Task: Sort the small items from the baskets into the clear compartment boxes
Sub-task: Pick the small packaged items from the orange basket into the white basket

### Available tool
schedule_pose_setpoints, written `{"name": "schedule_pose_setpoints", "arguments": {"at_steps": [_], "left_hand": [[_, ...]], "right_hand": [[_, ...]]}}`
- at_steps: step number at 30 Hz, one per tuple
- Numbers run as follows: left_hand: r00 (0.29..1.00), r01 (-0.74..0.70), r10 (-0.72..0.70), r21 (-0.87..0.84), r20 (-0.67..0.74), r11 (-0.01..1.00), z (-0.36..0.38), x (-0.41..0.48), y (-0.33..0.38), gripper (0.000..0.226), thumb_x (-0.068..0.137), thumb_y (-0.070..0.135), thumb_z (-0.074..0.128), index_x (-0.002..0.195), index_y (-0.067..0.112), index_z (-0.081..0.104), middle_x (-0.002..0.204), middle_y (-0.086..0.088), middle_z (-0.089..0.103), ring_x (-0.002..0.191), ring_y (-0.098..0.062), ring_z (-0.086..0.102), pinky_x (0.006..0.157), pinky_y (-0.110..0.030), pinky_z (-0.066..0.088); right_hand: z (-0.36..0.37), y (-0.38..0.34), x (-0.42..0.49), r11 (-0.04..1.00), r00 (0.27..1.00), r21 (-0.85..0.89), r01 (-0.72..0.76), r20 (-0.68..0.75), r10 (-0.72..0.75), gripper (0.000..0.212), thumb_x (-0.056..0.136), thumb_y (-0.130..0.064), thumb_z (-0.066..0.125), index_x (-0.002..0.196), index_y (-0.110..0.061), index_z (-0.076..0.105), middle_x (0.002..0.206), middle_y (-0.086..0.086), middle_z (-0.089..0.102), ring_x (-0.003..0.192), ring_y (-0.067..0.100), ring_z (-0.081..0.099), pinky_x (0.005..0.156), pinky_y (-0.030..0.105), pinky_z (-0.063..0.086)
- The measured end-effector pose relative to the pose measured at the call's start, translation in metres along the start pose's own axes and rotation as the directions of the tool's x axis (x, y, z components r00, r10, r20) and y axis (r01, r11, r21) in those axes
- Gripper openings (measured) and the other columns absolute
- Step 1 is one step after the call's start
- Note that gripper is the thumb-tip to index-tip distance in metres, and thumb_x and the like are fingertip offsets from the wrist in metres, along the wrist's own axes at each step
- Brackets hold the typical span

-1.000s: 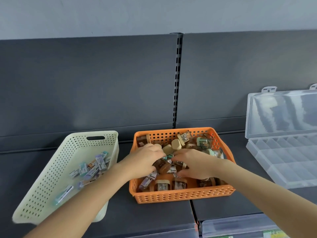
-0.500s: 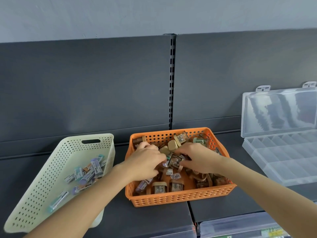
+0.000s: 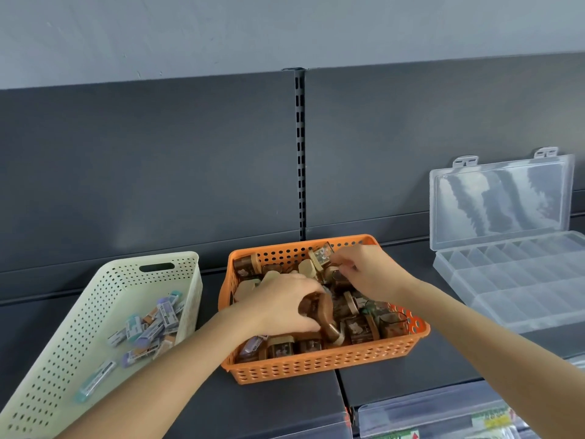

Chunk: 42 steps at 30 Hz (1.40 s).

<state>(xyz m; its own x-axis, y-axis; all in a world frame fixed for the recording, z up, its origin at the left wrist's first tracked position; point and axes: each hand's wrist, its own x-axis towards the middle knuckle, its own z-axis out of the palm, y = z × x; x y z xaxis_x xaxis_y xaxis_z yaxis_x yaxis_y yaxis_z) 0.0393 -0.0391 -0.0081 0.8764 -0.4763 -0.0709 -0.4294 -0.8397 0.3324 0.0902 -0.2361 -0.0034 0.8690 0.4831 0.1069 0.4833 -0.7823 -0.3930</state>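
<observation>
While left hand [image 3: 278, 304] grip clamps brown item [image 3: 315, 312] in orange basket [image 3: 316, 365], right hand [image 3: 372, 270] grip: cannot tell.

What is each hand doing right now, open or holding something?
Left hand: grips a brown item over the orange basket.
Right hand: fingers curled inside the basket; a hold cannot be told.

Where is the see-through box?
In the head view, the clear compartment box sits open at the far right, to the right of the orange basket, not touching it.
</observation>
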Motion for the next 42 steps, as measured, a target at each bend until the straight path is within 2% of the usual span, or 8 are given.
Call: {"name": "schedule_pose_setpoints", "arguments": {"at_steps": [5,12,16,26,30,35,38,42], "left_hand": [[0.998,-0.069,0.067,-0.135,-0.020,0.988,0.008,0.007,0.025,0.054,0.080,0.043,0.072,0.129,0.027,0.055,0.127,0.008,0.056,0.116,-0.008,0.048,0.097,-0.027,0.042],[0.999,-0.020,0.027,-0.183,0.038,0.983,0.016,0.016,0.024,0.071,0.079,0.038,0.075,0.141,0.028,0.042,0.136,0.008,0.052,0.124,-0.007,0.046,0.102,-0.026,0.040],[0.999,0.025,-0.028,-0.077,-0.031,0.997,0.001,0.001,0.002,0.058,0.083,0.037,0.070,0.136,0.033,0.047,0.134,0.014,0.048,0.121,-0.002,0.042,0.092,-0.019,0.039],[0.985,0.173,-0.173,-0.026,-0.019,0.985,-0.017,-0.051,-0.044,0.052,0.084,0.035,0.068,0.133,0.032,0.051,0.128,0.017,0.050,0.115,-0.001,0.048,0.098,-0.025,0.044],[0.990,0.118,-0.126,0.138,0.057,0.983,-0.011,-0.049,-0.042,0.042,0.087,0.027,0.064,0.128,0.029,0.056,0.123,0.010,0.058,0.115,-0.010,0.049,0.103,-0.031,0.037],[0.979,0.003,-0.090,0.427,0.184,0.904,0.000,-0.036,-0.036,0.020,0.084,0.000,0.050,0.078,0.019,0.050,0.081,0.002,0.055,0.087,-0.025,0.045,0.101,-0.042,0.034],[0.976,-0.002,-0.106,0.500,0.188,0.866,0.007,-0.031,-0.040,0.019,0.082,-0.003,0.049,0.078,0.014,0.055,0.081,0.001,0.056,0.093,-0.028,0.041,0.101,-0.044,0.035],[0.979,-0.012,-0.083,0.461,0.184,0.888,0.007,-0.030,-0.041,0.010,0.085,0.008,0.052,0.085,0.013,0.061,0.088,0.001,0.056,0.098,-0.028,0.041,0.103,-0.039,0.031]], "right_hand": [[-0.006,0.001,-0.005,0.998,0.998,0.037,-0.054,-0.022,0.055,0.038,0.097,-0.005,0.042,0.128,-0.018,0.060,0.123,0.000,0.064,0.108,0.016,0.061,0.088,0.019,0.048],[-0.011,0.005,-0.010,0.996,0.996,0.034,-0.085,-0.034,0.087,0.036,0.098,-0.006,0.041,0.128,-0.014,0.058,0.122,0.003,0.064,0.107,0.018,0.060,0.086,0.020,0.046],[-0.011,0.000,-0.010,0.997,0.999,0.056,-0.048,-0.007,0.048,0.032,0.097,-0.009,0.046,0.126,-0.014,0.060,0.116,0.002,0.066,0.101,0.018,0.062,0.087,0.028,0.050],[0.016,-0.027,0.000,0.991,0.988,0.070,0.118,0.092,-0.124,0.025,0.092,-0.015,0.058,0.116,-0.011,0.063,0.104,0.004,0.068,0.094,0.020,0.064,0.083,0.035,0.053],[0.024,-0.038,0.007,0.982,0.976,0.088,0.166,0.128,-0.176,0.032,0.092,-0.012,0.057,0.124,-0.017,0.061,0.115,-0.005,0.064,0.101,0.012,0.062,0.085,0.019,0.049],[0.022,-0.040,0.013,0.973,0.981,0.172,0.153,0.092,-0.171,0.024,0.093,-0.019,0.057,0.115,-0.016,0.066,0.106,-0.005,0.068,0.095,0.008,0.062,0.083,0.017,0.050],[0.023,-0.034,0.014,0.971,0.984,0.192,0.145,0.075,-0.162,0.025,0.093,-0.016,0.057,0.115,-0.016,0.067,0.108,-0.005,0.068,0.097,0.005,0.062,0.084,0.012,0.048],[0.024,-0.029,0.012,0.975,0.988,0.187,0.117,0.078,-0.133,0.029,0.092,-0.015,0.059,0.120,-0.017,0.064,0.113,-0.004,0.067,0.101,0.007,0.061,0.090,0.023,0.051]]}}
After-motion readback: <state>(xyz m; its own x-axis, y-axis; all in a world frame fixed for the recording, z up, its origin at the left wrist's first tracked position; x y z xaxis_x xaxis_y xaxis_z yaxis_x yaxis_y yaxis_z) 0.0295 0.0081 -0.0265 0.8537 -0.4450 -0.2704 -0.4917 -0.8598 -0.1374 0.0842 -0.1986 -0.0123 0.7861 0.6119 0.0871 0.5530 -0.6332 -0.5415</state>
